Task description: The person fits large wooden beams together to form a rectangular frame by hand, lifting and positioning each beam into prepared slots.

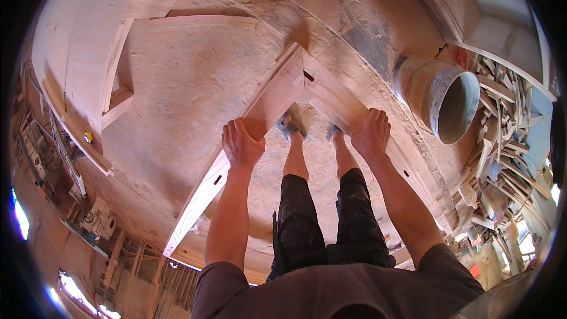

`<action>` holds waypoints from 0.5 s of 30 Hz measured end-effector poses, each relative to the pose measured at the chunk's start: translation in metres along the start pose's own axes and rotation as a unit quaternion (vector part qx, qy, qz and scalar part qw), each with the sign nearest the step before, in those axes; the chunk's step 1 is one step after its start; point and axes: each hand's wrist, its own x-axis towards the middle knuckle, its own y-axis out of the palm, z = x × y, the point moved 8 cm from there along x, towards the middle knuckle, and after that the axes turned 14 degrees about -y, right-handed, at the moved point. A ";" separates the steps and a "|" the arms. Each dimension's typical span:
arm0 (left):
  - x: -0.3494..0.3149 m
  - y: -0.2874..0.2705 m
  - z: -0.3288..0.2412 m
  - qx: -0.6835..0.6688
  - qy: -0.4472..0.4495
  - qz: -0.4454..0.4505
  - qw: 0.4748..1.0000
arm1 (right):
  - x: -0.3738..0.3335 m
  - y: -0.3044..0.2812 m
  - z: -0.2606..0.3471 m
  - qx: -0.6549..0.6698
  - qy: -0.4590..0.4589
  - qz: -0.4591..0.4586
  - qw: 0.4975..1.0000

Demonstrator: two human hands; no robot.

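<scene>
A pale wooden frame (276, 91) stretches out in front of my body, its two long boards meeting in a pointed corner at the far end. Dark slots are cut in the wood, one of them close to that corner. My left hand (242, 143) is closed round the left board, and my right hand (372, 134) grips the right board (336, 100) at about the same distance. Both arms reach forward. Between the boards show my legs and sandalled feet (289, 124). The near ends of the boards run back past my forearms.
A large wooden panel piece (77, 41) stands at the left, with a small yellow tape measure (88, 136) on its lower rail. On the right a dusty bucket (455, 103) lies tipped beside a heap of wood offcuts (502, 142). Sawdust coats the floor (183, 82).
</scene>
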 end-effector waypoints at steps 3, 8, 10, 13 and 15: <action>0.004 0.001 -0.003 0.017 0.002 0.005 1.000 | 0.001 0.003 -0.004 -0.016 0.007 0.003 1.000; 0.005 0.005 0.001 0.024 -0.006 0.027 0.999 | 0.004 -0.001 -0.002 -0.040 -0.012 -0.019 0.999; 0.004 0.005 0.000 0.026 -0.008 0.032 0.999 | 0.003 0.004 -0.008 -0.034 -0.006 -0.021 0.999; 0.005 0.005 -0.004 0.027 -0.011 0.040 0.999 | 0.003 0.008 -0.013 -0.026 -0.007 -0.026 0.999; 0.004 0.005 -0.002 0.041 -0.012 0.039 0.998 | 0.003 0.004 -0.010 -0.018 -0.014 -0.026 0.999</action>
